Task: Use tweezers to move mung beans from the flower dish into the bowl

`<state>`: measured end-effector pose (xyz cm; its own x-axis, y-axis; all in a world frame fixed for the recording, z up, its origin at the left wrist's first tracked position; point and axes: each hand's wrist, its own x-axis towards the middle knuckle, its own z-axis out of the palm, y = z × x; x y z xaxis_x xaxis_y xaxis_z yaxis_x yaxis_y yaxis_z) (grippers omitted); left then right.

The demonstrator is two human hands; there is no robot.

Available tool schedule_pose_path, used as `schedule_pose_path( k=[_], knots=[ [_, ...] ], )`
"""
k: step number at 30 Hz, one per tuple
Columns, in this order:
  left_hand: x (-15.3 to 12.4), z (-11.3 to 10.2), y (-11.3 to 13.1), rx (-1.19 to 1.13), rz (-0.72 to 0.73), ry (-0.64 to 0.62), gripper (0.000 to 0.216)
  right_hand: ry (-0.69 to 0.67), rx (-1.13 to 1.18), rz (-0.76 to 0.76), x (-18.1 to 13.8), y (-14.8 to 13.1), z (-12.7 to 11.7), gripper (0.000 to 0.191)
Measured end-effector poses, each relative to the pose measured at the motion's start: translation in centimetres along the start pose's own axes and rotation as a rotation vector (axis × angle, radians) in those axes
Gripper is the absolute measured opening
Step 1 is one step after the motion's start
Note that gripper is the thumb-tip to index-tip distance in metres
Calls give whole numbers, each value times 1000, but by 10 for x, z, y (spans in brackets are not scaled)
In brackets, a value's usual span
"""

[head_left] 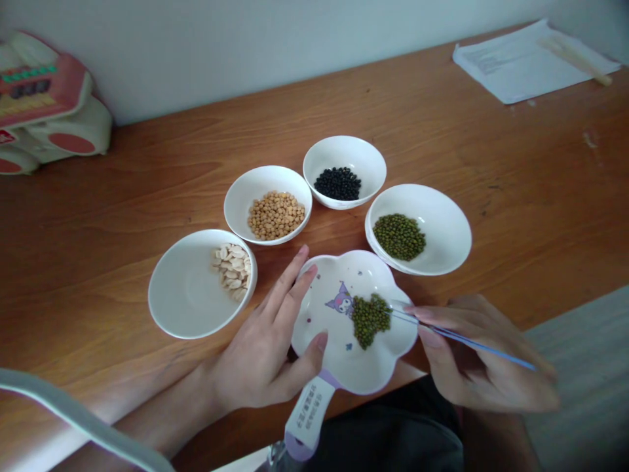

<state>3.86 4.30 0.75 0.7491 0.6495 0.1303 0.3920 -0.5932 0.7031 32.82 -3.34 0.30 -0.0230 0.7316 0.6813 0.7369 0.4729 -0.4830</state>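
Observation:
A white flower-shaped dish (pixel 339 367) with a purple rim and a cartoon print lies in front of me. A small pile of green mung beans (pixel 368 321) rests in it. My left hand (pixel 275 347) lies against the dish's left rim, its fingers stretched and apart, thumb over the edge. My right hand (pixel 486 354) is closed on thin metal tweezers (pixel 472 342), whose tips touch or nearly touch the right side of the pile. Whether a bean is between the tips, I cannot tell. A white handle (pixel 310 406) with printed characters juts from the dish toward me.
Around the dish stand white bowls with pale flat seeds (pixel 233 269), yellow soybeans (pixel 276 215), black beans (pixel 338 183) and mung beans (pixel 399 236). A toy-like box (pixel 54 105) sits far left. Paper (pixel 525 62) lies far right. A pale curved bar (pixel 73 413) crosses the lower left.

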Motion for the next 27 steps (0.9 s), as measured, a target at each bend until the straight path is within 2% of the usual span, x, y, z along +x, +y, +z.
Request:
schedule_pose_path(
  k=[5,12,27],
  knots=[
    [2,-1,1,3,-2,-1,83,-8,-45,12,4,-4,4,47],
    [3,-2,2,12,9,1,79,-49,-49,-3,0,-1,2,39],
    [3,-2,2,1,6,0,78,-81,-53,-7,-5,3,5,44]
  ],
)
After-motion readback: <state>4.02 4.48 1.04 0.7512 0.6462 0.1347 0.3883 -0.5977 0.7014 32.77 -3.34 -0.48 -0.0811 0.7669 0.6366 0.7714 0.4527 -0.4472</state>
